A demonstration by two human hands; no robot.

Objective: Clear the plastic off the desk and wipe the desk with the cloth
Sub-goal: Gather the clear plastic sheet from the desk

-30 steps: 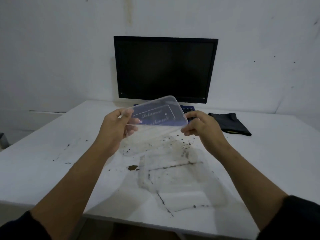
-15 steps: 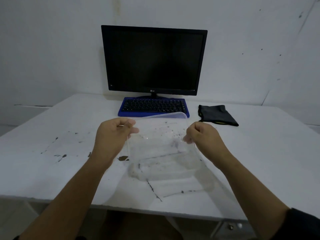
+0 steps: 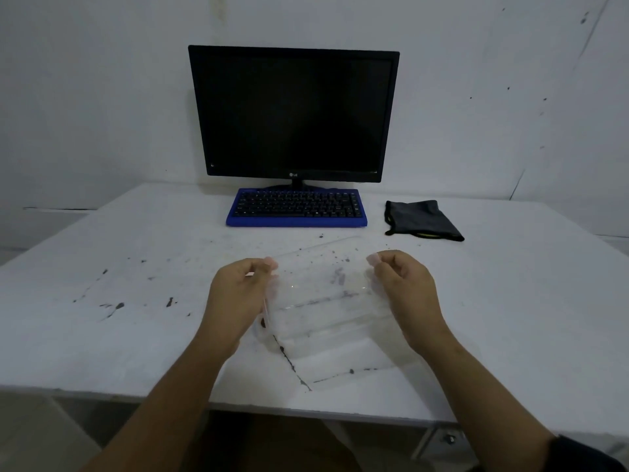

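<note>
A clear plastic lid is held flat just above a clear plastic container that sits on the white desk. My left hand pinches the lid's left edge and my right hand pinches its right edge. Dark crumbs and smears show through the plastic. A dark grey cloth lies folded on the desk at the back right, apart from both hands.
A black monitor stands at the back against the wall, with a blue keyboard in front of it. Dark dirt specks and streaks mark the desk's left part and the front near the container. The desk's front edge runs close below my forearms.
Both hands have lowered the lid from a raised, tilted position down onto the container. The view has also tilted, so the monitor and keyboard now show in full.
</note>
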